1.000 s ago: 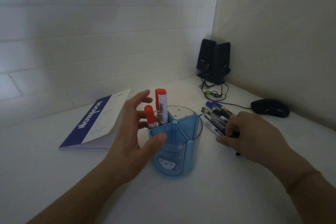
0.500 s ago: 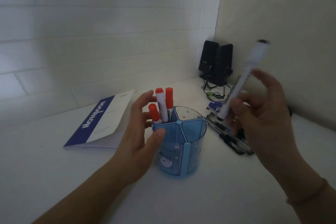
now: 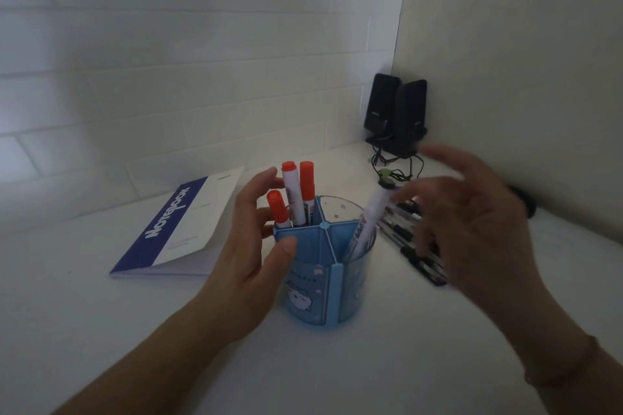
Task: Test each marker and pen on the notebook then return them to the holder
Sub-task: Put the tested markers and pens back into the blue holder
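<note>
Holder's (image 3: 325,280) near compartment free; markers (image 3: 298,194) behind.

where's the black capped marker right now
In the head view it leans in the right compartment of the blue holder, the black-capped marker tilting toward the loose pens.
</note>
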The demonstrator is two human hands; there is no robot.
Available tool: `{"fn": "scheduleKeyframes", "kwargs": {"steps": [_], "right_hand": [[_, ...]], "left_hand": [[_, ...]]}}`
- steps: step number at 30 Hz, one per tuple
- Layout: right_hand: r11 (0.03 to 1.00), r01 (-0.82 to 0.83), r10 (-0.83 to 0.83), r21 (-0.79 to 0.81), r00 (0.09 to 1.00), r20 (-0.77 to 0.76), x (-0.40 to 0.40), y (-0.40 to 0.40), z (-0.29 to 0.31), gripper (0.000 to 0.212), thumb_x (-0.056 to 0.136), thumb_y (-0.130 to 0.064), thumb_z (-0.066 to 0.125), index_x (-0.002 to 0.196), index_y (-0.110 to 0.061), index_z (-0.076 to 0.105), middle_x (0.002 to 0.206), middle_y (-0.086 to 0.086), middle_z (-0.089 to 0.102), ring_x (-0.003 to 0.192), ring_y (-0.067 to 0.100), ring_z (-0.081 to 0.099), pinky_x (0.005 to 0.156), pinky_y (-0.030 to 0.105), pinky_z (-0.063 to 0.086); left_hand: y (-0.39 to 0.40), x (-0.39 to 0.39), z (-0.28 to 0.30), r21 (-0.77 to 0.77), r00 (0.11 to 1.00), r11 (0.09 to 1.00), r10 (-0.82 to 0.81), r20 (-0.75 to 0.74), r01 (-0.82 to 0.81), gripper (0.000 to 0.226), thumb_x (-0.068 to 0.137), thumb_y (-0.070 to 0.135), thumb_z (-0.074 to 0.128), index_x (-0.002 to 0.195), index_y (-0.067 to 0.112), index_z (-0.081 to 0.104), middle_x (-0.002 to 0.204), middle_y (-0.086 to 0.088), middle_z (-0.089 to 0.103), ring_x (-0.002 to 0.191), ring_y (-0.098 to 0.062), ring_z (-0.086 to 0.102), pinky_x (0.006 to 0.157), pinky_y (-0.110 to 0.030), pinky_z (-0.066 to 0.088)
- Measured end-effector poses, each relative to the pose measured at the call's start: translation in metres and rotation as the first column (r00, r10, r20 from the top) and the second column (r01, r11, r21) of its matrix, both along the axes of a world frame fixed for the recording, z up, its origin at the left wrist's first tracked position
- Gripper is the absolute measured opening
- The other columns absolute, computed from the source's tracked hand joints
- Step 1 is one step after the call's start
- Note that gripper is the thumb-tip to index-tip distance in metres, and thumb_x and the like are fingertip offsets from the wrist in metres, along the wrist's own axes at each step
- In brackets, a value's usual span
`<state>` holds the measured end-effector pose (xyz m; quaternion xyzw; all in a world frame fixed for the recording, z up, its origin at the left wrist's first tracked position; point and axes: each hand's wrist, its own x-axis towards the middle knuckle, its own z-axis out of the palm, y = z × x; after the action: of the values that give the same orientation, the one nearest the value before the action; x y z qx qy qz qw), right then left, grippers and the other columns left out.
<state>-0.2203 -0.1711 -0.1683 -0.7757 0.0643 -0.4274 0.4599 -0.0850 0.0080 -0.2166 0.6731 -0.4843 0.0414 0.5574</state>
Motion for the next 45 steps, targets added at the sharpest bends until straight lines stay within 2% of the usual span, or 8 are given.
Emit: {"fn": "scheduleKeyframes", "kwargs": {"steps": [4,7,16,22,28,34,39,45], "right_hand": [[0.951,0.31,-0.31,-0.014,0.947,-0.088,-0.002,-0.053,-0.004,0.011,0.09,-0.029,0.058,0.1,-0.03,0.063,0.086,-0.002,0.071,0.049,0.023,0.059,0.05,0.024,0.048],[0.793,0.452,-0.605,-0.41,0.664,-0.438,-0.002,-0.094,-0.029,0.029,0.085,-0.043,0.058,0.109,-0.028,0.064,0.099,-0.007,0.069,0.08,0.018,0.065,0.08,0.035,0.052],[0.855,0.337,-0.511,-0.395,0.41,-0.756,0.007,-0.121,-0.054,0.04,0.088,-0.055,0.048,0.098,-0.02,0.065,0.085,0.002,0.066,0.074,0.017,0.059,0.073,0.033,0.05],[0.873,0.413,-0.445,-0.259,0.461,-0.768,0.007,-0.122,-0.05,0.023,0.081,-0.043,0.064,0.075,-0.021,0.063,0.078,0.001,0.063,0.077,0.019,0.059,0.077,0.035,0.05],[0.886,0.329,-0.46,-0.326,0.538,-0.706,0.003,-0.111,-0.041,0.024,0.087,-0.029,0.063,0.104,-0.013,0.069,0.084,0.004,0.059,0.07,0.015,0.054,0.064,0.025,0.042],[0.908,0.418,-0.402,-0.01,0.866,-0.296,-0.008,-0.095,-0.013,0.015,0.092,-0.017,0.056,0.1,-0.019,0.068,0.073,0.009,0.061,0.059,0.02,0.049,0.053,0.026,0.04],[0.926,-0.079,-0.043,0.37,0.95,0.309,-0.017,-0.053,0.018,0.019,0.078,-0.024,0.063,0.097,-0.028,0.061,0.083,-0.011,0.063,0.082,0.012,0.06,0.076,0.023,0.051],[0.999,0.017,-0.009,-0.027,0.963,0.271,-0.013,-0.004,0.02,0.034,0.082,-0.006,0.062,0.113,-0.009,0.05,0.099,0.005,0.063,0.083,0.008,0.064,0.076,0.016,0.051]], "left_hand": [[0.001,0.006,-0.005,-0.004,0.997,0.997,0.074,-0.007,-0.074,0.051,0.087,0.047,0.035,0.136,0.047,0.02,0.137,0.018,0.035,0.121,-0.009,0.049,0.095,-0.027,0.044],[0.002,0.005,-0.003,-0.005,0.992,0.992,0.127,-0.017,-0.127,0.049,0.084,0.047,0.031,0.131,0.056,0.022,0.136,0.018,0.038,0.116,-0.004,0.05,0.094,-0.029,0.046],[0.004,0.003,-0.001,-0.013,0.993,0.993,0.115,-0.037,-0.116,0.051,0.082,0.041,0.034,0.132,0.047,0.028,0.136,0.013,0.041,0.115,-0.008,0.053,0.095,-0.037,0.049],[0.002,0.005,0.001,-0.087,0.978,0.974,0.207,-0.014,-0.207,0.044,0.084,0.028,0.039,0.127,0.037,0.039,0.128,0.002,0.049,0.108,-0.014,0.056,0.087,-0.024,0.049],[0.005,0.003,0.004,-0.112,0.985,0.978,0.174,-0.012,-0.174,0.048,0.084,0.055,0.047,0.126,0.032,0.042,0.121,0.001,0.05,0.096,-0.021,0.058,0.081,-0.031,0.05],[0.006,0.0,0.002,0.075,0.994,0.994,0.077,0.072,-0.082,0.075,0.073,0.067,0.055,0.136,0.038,0.026,0.14,0.021,0.032,0.121,-0.006,0.049,0.095,-0.019,0.04],[0.005,-0.001,0.002,0.034,0.998,0.998,0.058,0.024,-0.058,0.064,0.079,0.066,0.048,0.134,0.042,0.027,0.14,0.017,0.033,0.123,-0.015,0.049,0.095,-0.023,0.045],[0.003,-0.001,0.001,0.037,0.997,0.997,0.072,-0.012,-0.072,0.055,0.078,0.053,0.048,0.129,0.049,0.028,0.138,0.025,0.033,0.123,-0.006,0.048,0.089,-0.011,0.044]]}}
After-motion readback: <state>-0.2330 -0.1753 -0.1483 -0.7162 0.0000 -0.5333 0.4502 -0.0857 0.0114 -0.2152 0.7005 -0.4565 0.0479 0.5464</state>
